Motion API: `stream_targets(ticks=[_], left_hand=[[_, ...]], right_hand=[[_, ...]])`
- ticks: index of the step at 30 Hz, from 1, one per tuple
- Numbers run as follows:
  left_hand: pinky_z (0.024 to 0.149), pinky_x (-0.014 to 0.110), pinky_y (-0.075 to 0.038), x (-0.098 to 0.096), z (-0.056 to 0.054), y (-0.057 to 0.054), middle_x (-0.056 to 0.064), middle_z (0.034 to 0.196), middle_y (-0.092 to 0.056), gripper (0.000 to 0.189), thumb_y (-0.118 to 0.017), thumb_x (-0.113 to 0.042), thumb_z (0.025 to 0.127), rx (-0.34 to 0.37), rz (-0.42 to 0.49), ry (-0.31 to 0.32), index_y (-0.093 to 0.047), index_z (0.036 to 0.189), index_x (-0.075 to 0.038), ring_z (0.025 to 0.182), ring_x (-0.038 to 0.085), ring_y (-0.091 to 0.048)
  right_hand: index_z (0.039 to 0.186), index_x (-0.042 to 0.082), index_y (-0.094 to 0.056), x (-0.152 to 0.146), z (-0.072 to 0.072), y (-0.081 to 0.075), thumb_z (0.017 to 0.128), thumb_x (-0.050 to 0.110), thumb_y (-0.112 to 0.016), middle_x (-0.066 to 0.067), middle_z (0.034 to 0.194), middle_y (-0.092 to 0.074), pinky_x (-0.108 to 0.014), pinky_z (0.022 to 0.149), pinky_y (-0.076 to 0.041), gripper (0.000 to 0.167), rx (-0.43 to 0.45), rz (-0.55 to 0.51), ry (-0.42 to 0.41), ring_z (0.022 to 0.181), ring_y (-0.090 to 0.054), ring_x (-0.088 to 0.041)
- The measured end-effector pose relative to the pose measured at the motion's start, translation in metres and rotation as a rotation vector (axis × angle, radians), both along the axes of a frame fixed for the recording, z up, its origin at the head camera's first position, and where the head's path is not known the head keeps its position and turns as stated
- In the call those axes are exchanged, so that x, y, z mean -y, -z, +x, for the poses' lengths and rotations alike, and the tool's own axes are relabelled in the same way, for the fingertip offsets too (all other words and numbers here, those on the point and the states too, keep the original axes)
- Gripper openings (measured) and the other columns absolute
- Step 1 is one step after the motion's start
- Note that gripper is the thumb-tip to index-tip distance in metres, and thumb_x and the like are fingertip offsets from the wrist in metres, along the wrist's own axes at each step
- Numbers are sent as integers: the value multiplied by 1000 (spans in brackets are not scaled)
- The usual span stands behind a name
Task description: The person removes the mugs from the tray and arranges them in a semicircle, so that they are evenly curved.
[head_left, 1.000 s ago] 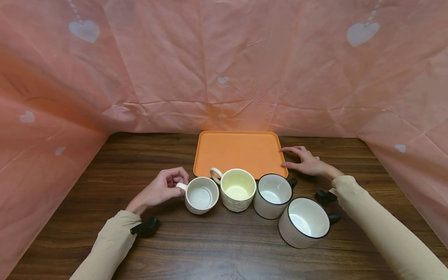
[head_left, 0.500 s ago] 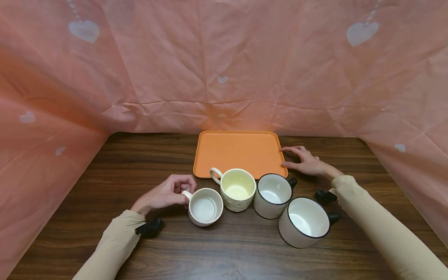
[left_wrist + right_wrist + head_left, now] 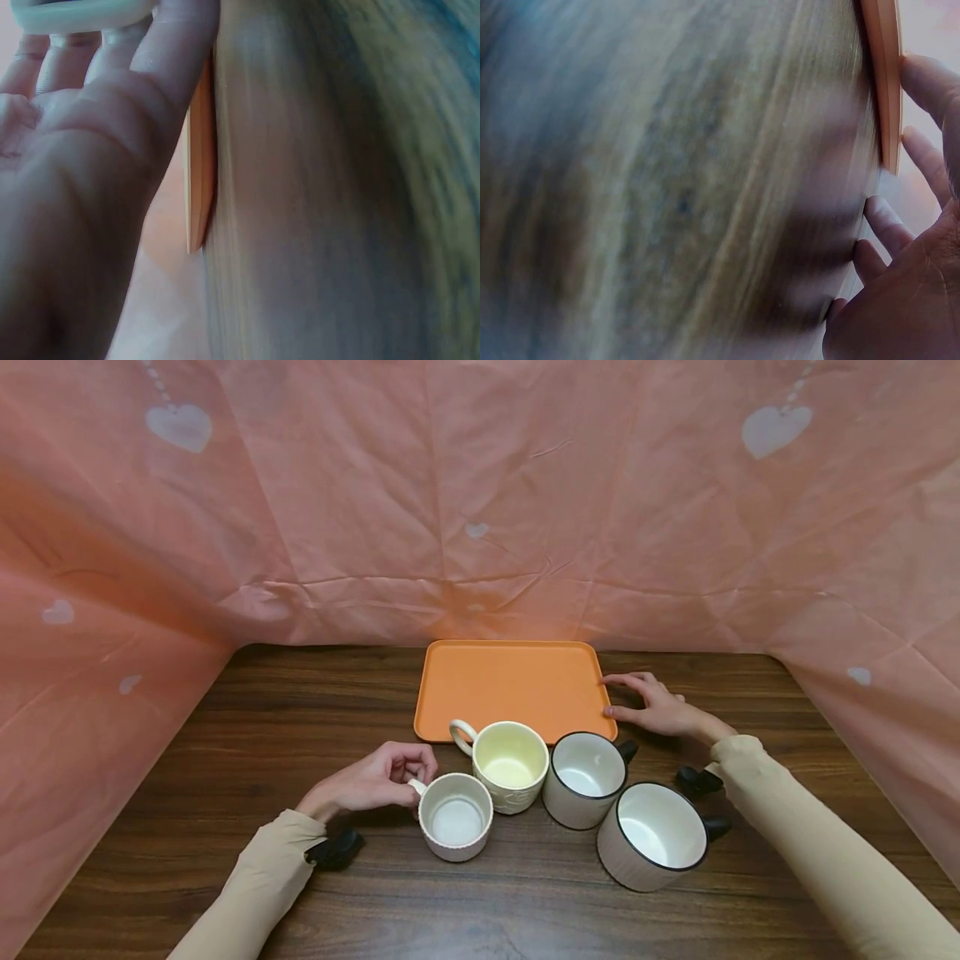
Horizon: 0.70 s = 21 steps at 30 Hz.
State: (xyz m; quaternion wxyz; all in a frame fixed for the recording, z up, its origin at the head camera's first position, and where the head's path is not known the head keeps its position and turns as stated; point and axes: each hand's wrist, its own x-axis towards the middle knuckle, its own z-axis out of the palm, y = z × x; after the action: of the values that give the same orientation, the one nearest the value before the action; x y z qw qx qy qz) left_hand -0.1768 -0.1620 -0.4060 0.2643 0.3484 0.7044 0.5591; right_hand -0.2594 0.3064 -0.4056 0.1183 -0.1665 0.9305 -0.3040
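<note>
My left hand (image 3: 378, 779) pinches the handle of a small white cup (image 3: 456, 818), which is upright in front of a pale yellow mug (image 3: 508, 772). In the left wrist view a pale rounded part of the cup (image 3: 79, 15) lies across the fingers. My right hand (image 3: 660, 708) touches the right rim of an orange tray (image 3: 513, 689) with thumb and fingertips, its fingers loosely extended. The right wrist view shows fingertips against the tray's edge (image 3: 886, 90), others down by the tabletop.
A black-rimmed white mug (image 3: 585, 781) stands right of the yellow one. A larger black-rimmed mug (image 3: 656, 839) is nearer, close to the right forearm. Pink cloth (image 3: 480, 485) walls in the dark wooden table (image 3: 315, 693) at back and sides.
The left hand has moved the white cup toward me and to the right, from left of the yellow mug to in front of it. The right hand and tray have stayed put.
</note>
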Motion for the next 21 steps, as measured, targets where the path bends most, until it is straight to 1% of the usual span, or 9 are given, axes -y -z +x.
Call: stream_targets(ticks=[3, 7, 10, 13, 15, 18, 21], left_hand=[[68, 19, -51, -2, 0, 1, -2, 86, -60, 19, -60, 6, 81, -2, -15, -11, -56, 99, 7, 80, 4, -60], [72, 21, -53, -3, 0, 0, 0, 89, -61, 20, -61, 7, 82, 12, -21, -10, -57, 101, 8, 85, 6, -63], [76, 22, -54, -2, 0, -3, 1, 91, -62, 18, -64, 5, 84, -16, -50, -24, -60, 102, 4, 88, 7, -64], [79, 23, -55, 1, 1, -7, 3, 96, -63, 17, -67, 0, 86, -51, -91, -43, -63, 102, -1, 92, 9, -65], [79, 22, -56, 3, 2, -9, 4, 99, -65, 17, -68, -1, 87, -55, -109, -55, -65, 103, -4, 93, 11, -66], [78, 22, -56, 5, 4, -10, 7, 102, -67, 19, -69, -1, 88, -70, -129, -82, -68, 106, -5, 92, 12, -66], [81, 22, -56, 8, 5, -12, 9, 105, -71, 22, -68, -1, 88, -113, -149, -137, -70, 109, -7, 93, 14, -68]], right_hand=[[152, 17, -45, 0, 0, 0, 100, 36, -65, -31, 157, -26, -90, 96, -8, 59, -2, 1, 1, 147, -19, -53], [152, 16, -44, 0, 0, -1, 101, 37, -64, -31, 157, -26, -88, 97, -9, 59, -4, 6, 4, 147, -19, -53], [153, 16, -43, 1, 1, 0, 101, 38, -63, -32, 155, -26, -86, 98, -12, 60, -10, 14, 3, 146, -21, -54], [153, 16, -42, 1, 2, 2, 101, 39, -62, -33, 153, -28, -81, 96, -18, 60, -35, 35, -8, 143, -24, -55], [153, 16, -41, 1, 4, 3, 102, 41, -60, -33, 152, -31, -77, 93, -23, 60, -62, 59, -19, 140, -28, -56], [154, 17, -41, 3, 7, 2, 103, 42, -58, -32, 151, -35, -78, 94, -26, 59, -101, 102, -35, 138, -34, -55], [156, 17, -42, 3, 11, 0, 105, 41, -55, -31, 151, -39, -81, 98, -27, 58, -124, 146, -41, 138, -38, -54]])
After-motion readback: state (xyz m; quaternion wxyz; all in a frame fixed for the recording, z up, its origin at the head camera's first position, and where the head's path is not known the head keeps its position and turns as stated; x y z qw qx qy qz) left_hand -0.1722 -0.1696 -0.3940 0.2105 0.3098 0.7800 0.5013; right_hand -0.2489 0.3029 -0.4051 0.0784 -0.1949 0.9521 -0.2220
